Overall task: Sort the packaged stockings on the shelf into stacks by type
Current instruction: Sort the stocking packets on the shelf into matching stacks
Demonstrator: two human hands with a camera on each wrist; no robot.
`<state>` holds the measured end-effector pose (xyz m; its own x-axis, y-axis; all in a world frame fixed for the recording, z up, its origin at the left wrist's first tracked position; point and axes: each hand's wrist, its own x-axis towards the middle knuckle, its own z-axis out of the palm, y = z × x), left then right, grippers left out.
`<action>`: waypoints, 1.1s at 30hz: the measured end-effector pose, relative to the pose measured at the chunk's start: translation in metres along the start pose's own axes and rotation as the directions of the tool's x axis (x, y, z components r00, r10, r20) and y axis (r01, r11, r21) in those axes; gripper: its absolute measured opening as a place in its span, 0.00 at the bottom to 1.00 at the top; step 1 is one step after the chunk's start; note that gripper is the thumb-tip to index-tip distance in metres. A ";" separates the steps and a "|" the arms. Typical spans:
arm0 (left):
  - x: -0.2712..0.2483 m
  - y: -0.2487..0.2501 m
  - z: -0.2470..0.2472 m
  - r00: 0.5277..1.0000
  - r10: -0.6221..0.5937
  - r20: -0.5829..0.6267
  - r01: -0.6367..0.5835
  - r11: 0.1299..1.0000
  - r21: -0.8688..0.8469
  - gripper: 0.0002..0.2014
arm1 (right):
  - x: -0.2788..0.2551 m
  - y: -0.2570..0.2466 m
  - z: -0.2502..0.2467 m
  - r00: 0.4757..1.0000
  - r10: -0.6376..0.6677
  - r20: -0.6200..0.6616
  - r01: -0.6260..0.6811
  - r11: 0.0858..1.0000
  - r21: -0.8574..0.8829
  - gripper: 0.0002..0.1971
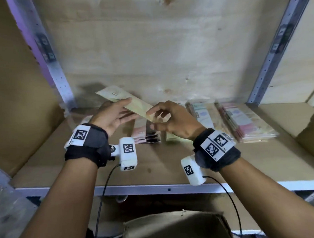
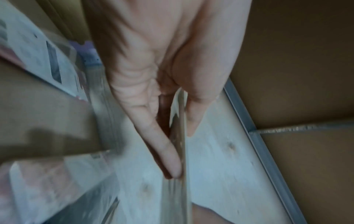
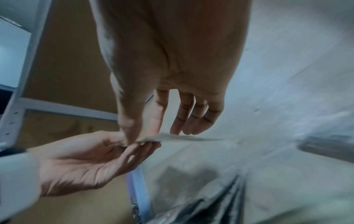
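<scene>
A flat pale yellow-green stocking packet [image 1: 137, 105] is in the air above the shelf, held between both hands. My left hand [image 1: 124, 109] grips its left long edge, thumb on top and straight fingers underneath; the left wrist view shows the packet [image 2: 181, 133] edge-on between thumb and fingers [image 2: 164, 148]. My right hand [image 1: 153, 118] pinches the packet's near right end, and the right wrist view shows that pinch on the thin packet [image 3: 184, 138]. Below the hands lies a pink and black stack [image 1: 147, 135]. More packet stacks [image 1: 243, 121] lie to the right.
The cardboard shelf floor [image 1: 155, 166] has a metal front rail [image 1: 156, 189]. Grey metal uprights [image 1: 59, 73] stand left and right of the plywood back panel [image 1: 148, 46]. Cardboard walls close both sides. An open box [image 1: 176, 227] sits below the shelf.
</scene>
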<state>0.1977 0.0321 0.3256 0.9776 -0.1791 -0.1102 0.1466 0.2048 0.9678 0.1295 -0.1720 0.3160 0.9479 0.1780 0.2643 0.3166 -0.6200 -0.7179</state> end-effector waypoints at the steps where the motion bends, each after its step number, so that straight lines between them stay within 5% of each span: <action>1: 0.001 -0.006 0.009 1.000 0.003 0.018 -0.003 1.000 0.028 0.11 | -0.008 0.010 -0.009 1.000 0.026 -0.010 -0.025 0.999 0.025 0.16; 6: 0.006 -0.030 0.052 0.974 -0.020 0.226 -0.009 0.992 0.127 0.11 | -0.035 0.067 -0.050 0.937 0.173 -0.303 -0.120 0.975 0.186 0.25; 12: 0.018 -0.063 0.093 0.947 -0.060 0.317 -0.006 0.979 0.203 0.14 | -0.062 0.128 -0.065 0.957 0.286 0.044 -0.275 0.851 0.447 0.04; 19: 0.040 -0.064 0.104 0.995 0.096 -0.023 -0.087 0.964 0.252 0.20 | -0.076 0.149 -0.078 0.959 0.279 0.040 -0.264 0.838 0.478 0.08; 23: 0.040 -0.072 0.109 0.988 0.156 0.000 -0.141 0.891 0.431 0.17 | -0.086 0.151 -0.085 0.971 0.229 0.069 -0.235 0.856 0.460 0.08; 28: 0.041 -0.073 0.114 0.994 0.025 0.106 -0.034 0.996 0.081 0.22 | -0.094 0.149 -0.090 0.981 0.181 0.074 -0.191 0.807 0.559 0.09; 33: 0.033 -0.073 0.117 0.995 -0.046 0.086 0.047 0.999 -0.019 0.27 | -0.094 0.142 -0.088 0.963 0.267 0.017 -0.220 0.756 0.616 0.05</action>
<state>0.2020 -0.1011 0.2773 0.9533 -0.2706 -0.1343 0.1955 0.2140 0.9571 0.0819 -0.3446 0.2458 0.9985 0.0185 0.0519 0.0526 -0.0371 -0.9979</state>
